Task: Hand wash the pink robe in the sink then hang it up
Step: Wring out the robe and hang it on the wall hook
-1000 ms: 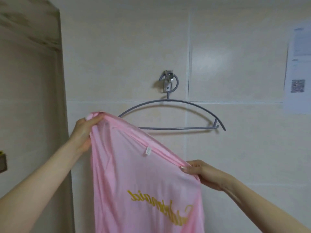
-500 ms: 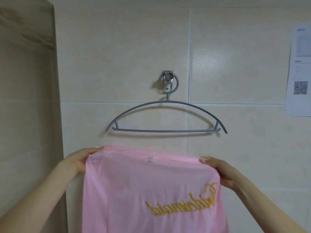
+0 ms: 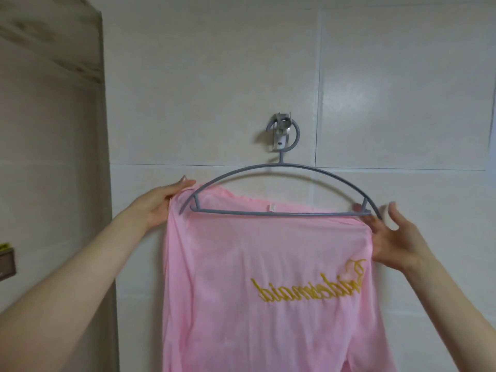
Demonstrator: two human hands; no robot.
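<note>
The pink robe (image 3: 268, 253), with mirrored yellow lettering, hangs spread out against the tiled wall. Its top edge lies just behind the bar of a grey hanger (image 3: 279, 212), which hangs from a metal wall hook (image 3: 281, 135). My left hand (image 3: 163, 202) grips the robe's left shoulder and holds it around the hanger's left end. My right hand (image 3: 391, 237) holds the robe's right shoulder edge at the hanger's right end. Its fingers point up and are slightly blurred. The robe's lower part runs out of view.
A beige door frame or cabinet side (image 3: 53, 157) stands at the left, with a small dark fitting (image 3: 6, 260) on it. A tile joint (image 3: 318, 103) runs down the wall to the right of the hook.
Both hands have lifted the robe from below the hanger up to its bar. The left shoulder now sits at the hanger's left end and the right hand's fingers have spread.
</note>
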